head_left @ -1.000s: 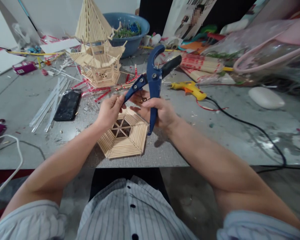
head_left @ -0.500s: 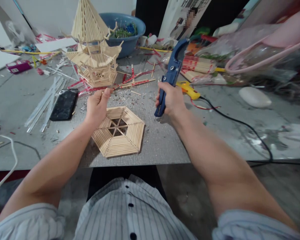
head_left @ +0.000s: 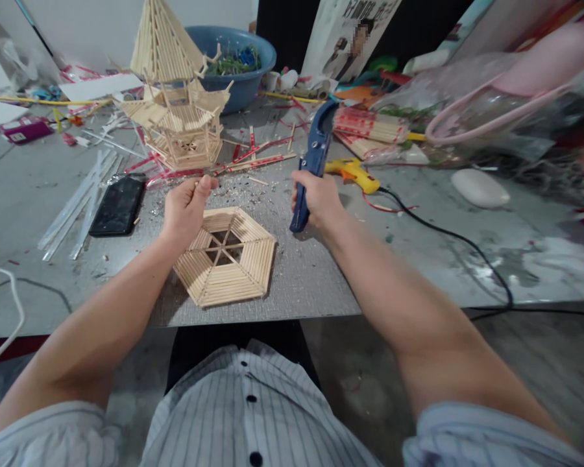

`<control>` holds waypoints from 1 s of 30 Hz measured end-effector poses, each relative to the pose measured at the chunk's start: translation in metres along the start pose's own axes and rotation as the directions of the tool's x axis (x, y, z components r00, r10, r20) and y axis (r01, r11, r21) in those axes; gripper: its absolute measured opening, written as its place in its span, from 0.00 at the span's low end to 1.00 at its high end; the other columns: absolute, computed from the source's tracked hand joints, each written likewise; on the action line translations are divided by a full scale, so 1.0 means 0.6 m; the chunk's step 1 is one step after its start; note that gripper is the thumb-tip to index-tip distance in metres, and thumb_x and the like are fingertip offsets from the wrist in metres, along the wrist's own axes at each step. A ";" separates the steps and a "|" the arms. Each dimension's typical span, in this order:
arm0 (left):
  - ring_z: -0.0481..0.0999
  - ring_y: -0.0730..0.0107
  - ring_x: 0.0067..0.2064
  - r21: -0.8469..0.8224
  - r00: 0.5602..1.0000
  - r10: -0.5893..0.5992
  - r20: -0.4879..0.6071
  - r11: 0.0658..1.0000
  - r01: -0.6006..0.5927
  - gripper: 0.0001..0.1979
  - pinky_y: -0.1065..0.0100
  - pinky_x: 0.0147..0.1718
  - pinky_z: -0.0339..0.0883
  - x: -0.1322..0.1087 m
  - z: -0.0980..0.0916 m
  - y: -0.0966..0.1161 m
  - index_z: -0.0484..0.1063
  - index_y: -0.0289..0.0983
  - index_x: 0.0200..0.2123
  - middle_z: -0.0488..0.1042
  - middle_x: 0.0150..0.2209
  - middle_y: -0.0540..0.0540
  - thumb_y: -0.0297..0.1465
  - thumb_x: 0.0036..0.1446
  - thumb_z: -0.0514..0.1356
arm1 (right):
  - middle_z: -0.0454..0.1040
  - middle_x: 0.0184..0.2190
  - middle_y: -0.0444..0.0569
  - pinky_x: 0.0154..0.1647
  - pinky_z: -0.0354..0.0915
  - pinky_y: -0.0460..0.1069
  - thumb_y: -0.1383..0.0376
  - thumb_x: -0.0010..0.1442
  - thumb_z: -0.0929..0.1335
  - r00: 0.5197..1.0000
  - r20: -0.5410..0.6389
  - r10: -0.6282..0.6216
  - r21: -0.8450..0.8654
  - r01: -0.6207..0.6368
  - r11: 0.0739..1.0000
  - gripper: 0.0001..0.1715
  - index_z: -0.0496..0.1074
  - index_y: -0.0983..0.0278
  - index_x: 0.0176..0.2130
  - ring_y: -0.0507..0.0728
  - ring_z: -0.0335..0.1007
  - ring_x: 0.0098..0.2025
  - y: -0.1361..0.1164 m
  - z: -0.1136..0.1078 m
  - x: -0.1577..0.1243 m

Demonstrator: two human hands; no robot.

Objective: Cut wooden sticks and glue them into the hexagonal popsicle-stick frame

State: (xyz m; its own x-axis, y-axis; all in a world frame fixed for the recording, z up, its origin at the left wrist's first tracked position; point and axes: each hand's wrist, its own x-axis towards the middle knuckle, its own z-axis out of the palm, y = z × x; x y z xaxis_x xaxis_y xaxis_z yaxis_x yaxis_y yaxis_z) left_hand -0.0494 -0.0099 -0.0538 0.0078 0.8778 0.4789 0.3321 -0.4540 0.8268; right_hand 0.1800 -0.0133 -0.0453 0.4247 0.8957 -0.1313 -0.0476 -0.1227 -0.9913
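My right hand point(head_left: 321, 196) is wrapped round the handles of a blue pipe cutter point(head_left: 315, 139), its curved end pointing up and away from me. My left hand point(head_left: 187, 204) is closed with the thumb pressed on the fingers; whatever it pinches is too small or hidden to name. Just below and beside the left hand lies a flat hexagonal frame of wooden sticks point(head_left: 233, 285), with spokes crossing its open middle. Behind the left hand stands a pagoda model point(head_left: 185, 123) built of similar sticks.
A yellow glue gun point(head_left: 353, 174) lies right of the cutter, its black cord trailing right. Left are a phone point(head_left: 118, 204) and clear glue sticks point(head_left: 80, 201). Loose sticks with red wrappers point(head_left: 257, 159), a blue basin point(head_left: 243, 84) and a white mouse point(head_left: 480, 188) also lie about.
The pipe cutter has come down a little, its curved end lower and nearer me. My left hand stays closed near the hexagonal frame. The whole view has shifted slightly.
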 end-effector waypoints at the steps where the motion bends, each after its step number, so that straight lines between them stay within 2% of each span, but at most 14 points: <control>1: 0.72 0.74 0.31 0.000 1.000 0.006 0.003 1.000 -0.006 0.19 0.72 0.28 0.63 0.000 0.000 -0.001 0.78 0.38 0.33 0.76 0.28 0.48 0.47 0.59 0.57 | 0.59 0.12 0.40 0.13 0.58 0.45 0.64 0.56 0.66 1.000 -0.006 -0.008 -0.037 0.007 0.999 0.19 0.61 0.61 0.16 0.48 0.54 0.13 -0.001 0.003 -0.002; 4: 0.72 0.73 0.31 0.001 1.000 0.021 0.009 1.000 -0.021 0.20 0.72 0.28 0.64 -0.001 -0.001 -0.003 0.78 0.38 0.33 0.76 0.28 0.47 0.48 0.59 0.57 | 0.58 0.12 0.40 0.14 0.56 0.46 0.60 0.57 0.67 0.998 0.048 -0.049 -0.197 0.058 0.979 0.22 0.60 0.60 0.16 0.49 0.55 0.14 0.001 0.008 -0.007; 6: 0.72 0.73 0.31 0.005 1.000 0.022 0.011 1.000 -0.022 0.20 0.72 0.28 0.64 0.000 -0.002 -0.003 0.78 0.38 0.33 0.76 0.28 0.47 0.48 0.59 0.56 | 0.59 0.13 0.42 0.18 0.60 0.47 0.58 0.57 0.69 0.986 0.083 -0.143 -0.377 0.163 0.912 0.22 0.59 0.59 0.16 0.51 0.59 0.17 0.003 0.007 -0.006; 8: 0.72 0.73 0.31 0.016 1.000 0.025 0.010 1.000 -0.025 0.21 0.72 0.29 0.64 0.001 -0.002 -0.003 0.78 0.38 0.33 0.76 0.28 0.47 0.48 0.59 0.56 | 0.64 0.16 0.45 0.27 0.66 0.50 0.57 0.56 0.69 0.952 0.091 -0.292 -0.565 0.291 0.772 0.19 0.63 0.59 0.20 0.55 0.68 0.24 0.001 0.000 -0.003; 10: 0.71 0.74 0.30 0.033 0.999 0.041 0.003 0.999 -0.041 0.22 0.72 0.28 0.63 0.003 -0.003 -0.002 0.78 0.37 0.32 0.75 0.27 0.47 0.48 0.60 0.55 | 0.72 0.26 0.50 0.40 0.68 0.55 0.58 0.57 0.69 0.891 0.087 -0.445 -0.710 0.369 0.601 0.09 0.69 0.60 0.30 0.61 0.73 0.36 -0.005 -0.013 0.000; 11: 0.70 0.74 0.29 0.045 0.999 0.049 -0.003 0.998 -0.049 0.22 0.72 0.28 0.63 0.004 -0.004 -0.003 0.78 0.37 0.32 0.75 0.26 0.47 0.49 0.60 0.55 | 0.75 0.34 0.54 0.46 0.67 0.58 0.60 0.57 0.68 0.857 0.088 -0.508 -0.764 0.385 0.518 0.09 0.71 0.62 0.38 0.64 0.72 0.43 -0.010 -0.020 0.001; 13: 0.69 0.75 0.28 0.070 0.998 0.062 -0.020 0.996 -0.060 0.23 0.71 0.27 0.62 0.006 -0.005 -0.003 0.77 0.36 0.32 0.73 0.25 0.48 0.49 0.60 0.54 | 0.72 0.48 0.61 0.55 0.61 0.65 0.63 0.58 0.66 0.791 0.121 -0.599 -0.854 0.390 0.343 0.22 0.67 0.65 0.52 0.68 0.66 0.54 -0.021 -0.036 0.000; 15: 0.69 0.75 0.27 0.089 0.997 0.069 -0.033 0.994 -0.066 0.23 0.71 0.27 0.62 0.007 -0.006 -0.004 0.77 0.36 0.32 0.73 0.25 0.49 0.49 0.60 0.54 | 0.64 0.58 0.66 0.61 0.50 0.71 0.66 0.59 0.64 0.754 0.187 -0.630 -0.918 0.363 0.162 0.31 0.59 0.68 0.61 0.71 0.58 0.61 -0.029 -0.050 -0.003; 18: 0.69 0.74 0.28 0.115 0.996 0.085 -0.036 0.990 -0.081 0.25 0.70 0.28 0.62 0.009 -0.008 -0.008 0.78 0.36 0.32 0.73 0.25 0.48 0.51 0.60 0.53 | 0.58 0.62 0.66 0.62 0.35 0.78 0.70 0.64 0.58 0.723 0.336 -0.604 -0.923 0.382 -0.056 0.33 0.52 0.68 0.67 0.72 0.49 0.66 -0.032 -0.062 -0.004; 21: 0.71 0.73 0.30 0.144 0.994 0.106 -0.027 0.984 -0.101 0.27 0.69 0.29 0.64 0.008 -0.009 -0.012 0.78 0.36 0.34 0.75 0.27 0.47 0.52 0.60 0.52 | 0.60 0.62 0.58 0.64 0.34 0.77 0.72 0.68 0.52 0.658 0.559 -0.505 -0.821 0.526 -0.223 0.31 0.53 0.62 0.67 0.67 0.46 0.68 -0.031 -0.069 0.005; 23: 0.72 0.73 0.30 0.170 0.994 0.112 -0.019 0.980 -0.107 0.26 0.70 0.30 0.64 0.008 -0.009 -0.013 0.77 0.36 0.35 0.76 0.29 0.47 0.51 0.61 0.51 | 0.61 0.62 0.55 0.65 0.34 0.76 0.72 0.68 0.51 0.616 0.639 -0.460 -0.763 0.581 -0.283 0.31 0.54 0.59 0.67 0.66 0.47 0.67 -0.035 -0.074 0.011; 25: 0.72 0.73 0.30 0.189 0.994 0.112 -0.016 0.976 -0.107 0.25 0.70 0.30 0.64 0.008 -0.009 -0.013 0.77 0.36 0.35 0.76 0.29 0.47 0.50 0.62 0.51 | 0.61 0.62 0.56 0.64 0.33 0.77 0.71 0.69 0.51 0.596 0.625 -0.503 -0.768 0.585 -0.261 0.31 0.52 0.58 0.68 0.66 0.48 0.67 -0.040 -0.079 0.014; 26: 0.72 0.73 0.30 0.192 0.994 0.112 -0.017 0.976 -0.107 0.24 0.70 0.30 0.64 0.008 -0.009 -0.013 0.77 0.36 0.35 0.76 0.28 0.47 0.50 0.62 0.51 | 0.61 0.63 0.56 0.64 0.33 0.77 0.70 0.69 0.51 0.594 0.607 -0.528 -0.776 0.586 -0.233 0.31 0.51 0.57 0.68 0.66 0.48 0.67 -0.041 -0.081 0.014; 30: 0.72 0.74 0.30 0.183 0.993 0.114 -0.027 0.977 -0.107 0.23 0.70 0.30 0.64 0.010 -0.009 -0.010 0.76 0.36 0.33 0.75 0.27 0.48 0.48 0.62 0.52 | 0.62 0.62 0.57 0.65 0.34 0.76 0.69 0.69 0.51 0.608 0.642 -0.467 -0.746 0.635 -0.201 0.30 0.54 0.60 0.67 0.66 0.48 0.68 -0.036 -0.084 0.011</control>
State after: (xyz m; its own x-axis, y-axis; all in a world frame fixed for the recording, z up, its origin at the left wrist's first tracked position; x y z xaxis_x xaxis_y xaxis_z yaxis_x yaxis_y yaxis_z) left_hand -0.0566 -0.0029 -0.0543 0.0204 0.8161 0.5775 0.4965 -0.5096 0.7027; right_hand 0.2295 -0.0264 -0.0239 -0.3003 0.8760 0.3774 0.9538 0.2741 0.1228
